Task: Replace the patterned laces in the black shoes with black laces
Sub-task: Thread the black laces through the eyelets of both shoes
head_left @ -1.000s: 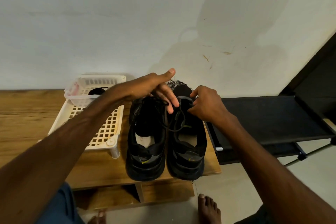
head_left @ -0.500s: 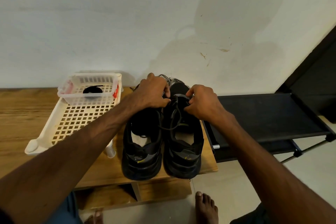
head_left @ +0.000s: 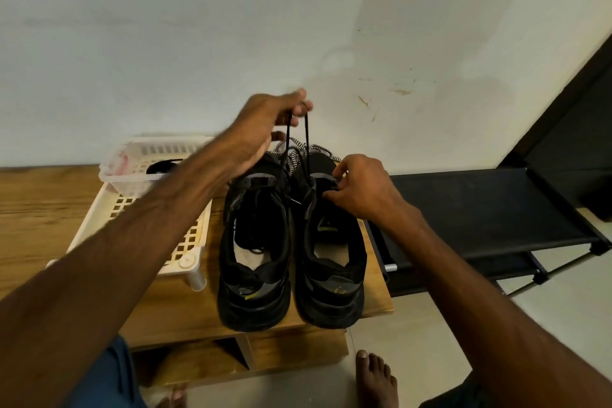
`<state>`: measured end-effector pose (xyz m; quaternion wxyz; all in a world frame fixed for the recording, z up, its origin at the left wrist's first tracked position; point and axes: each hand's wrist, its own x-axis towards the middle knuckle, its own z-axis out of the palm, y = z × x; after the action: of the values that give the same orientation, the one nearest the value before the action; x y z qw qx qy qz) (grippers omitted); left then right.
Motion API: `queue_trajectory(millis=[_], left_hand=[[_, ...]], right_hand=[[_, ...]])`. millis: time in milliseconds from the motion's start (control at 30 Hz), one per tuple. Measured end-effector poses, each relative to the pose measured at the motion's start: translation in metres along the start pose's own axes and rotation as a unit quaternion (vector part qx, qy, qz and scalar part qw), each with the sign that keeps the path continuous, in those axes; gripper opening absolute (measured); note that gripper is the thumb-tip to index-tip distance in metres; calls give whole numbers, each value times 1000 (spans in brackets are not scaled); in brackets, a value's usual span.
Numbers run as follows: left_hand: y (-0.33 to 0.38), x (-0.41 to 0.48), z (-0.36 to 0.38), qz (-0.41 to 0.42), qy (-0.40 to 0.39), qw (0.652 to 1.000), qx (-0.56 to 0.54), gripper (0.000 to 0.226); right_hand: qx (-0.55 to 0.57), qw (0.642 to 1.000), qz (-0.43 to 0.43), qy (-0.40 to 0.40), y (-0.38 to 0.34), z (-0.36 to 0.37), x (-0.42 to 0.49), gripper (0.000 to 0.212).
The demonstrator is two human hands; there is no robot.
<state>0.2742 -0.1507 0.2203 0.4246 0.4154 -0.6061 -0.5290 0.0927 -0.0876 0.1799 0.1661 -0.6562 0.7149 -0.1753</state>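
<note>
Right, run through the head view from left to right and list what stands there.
Cream plastic lattice tray → left black lace-up shoe → right black lace-up shoe → black fabric shelf of the metal-framed rack.

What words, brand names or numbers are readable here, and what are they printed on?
No text can be read in this view.
Shoe at picture left: yellow heel mark, too blurred to read.
Shoe at picture right: yellow marks on heel and insole, too blurred.
Clear basket: red patch, too blurred.
</note>
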Motion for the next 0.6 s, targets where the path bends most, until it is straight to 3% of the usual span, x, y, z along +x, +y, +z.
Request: queue_trajectory(millis=[67, 133, 233, 333, 400, 500, 600], left_hand=[[17, -6, -7, 38, 20, 997, -69, 29], [24, -10, -10, 62, 23, 996, -62, 23], [21, -16, -4, 68, -17, 998, 11, 25], [20, -20, 6, 53, -68, 996, 18, 24], [20, -19, 9, 47, -77, 996, 7, 24], [17, -13, 4, 39, -58, 996, -47, 29], [12, -3, -13, -12, 25, 988, -155, 42]], right_hand=[[77, 993, -43, 78, -2, -3, -1, 8], [177, 970, -94, 134, -11, -11, -4, 7], [325, 931, -140, 87, -27, -15, -8, 17], [375, 909, -161, 88, -34, -9, -10, 27], [417, 892, -159, 74, -38, -11, -12, 22], [459, 877, -140, 14, -40, -21, -14, 24], [527, 843, -106, 4, -35, -30, -16, 35]])
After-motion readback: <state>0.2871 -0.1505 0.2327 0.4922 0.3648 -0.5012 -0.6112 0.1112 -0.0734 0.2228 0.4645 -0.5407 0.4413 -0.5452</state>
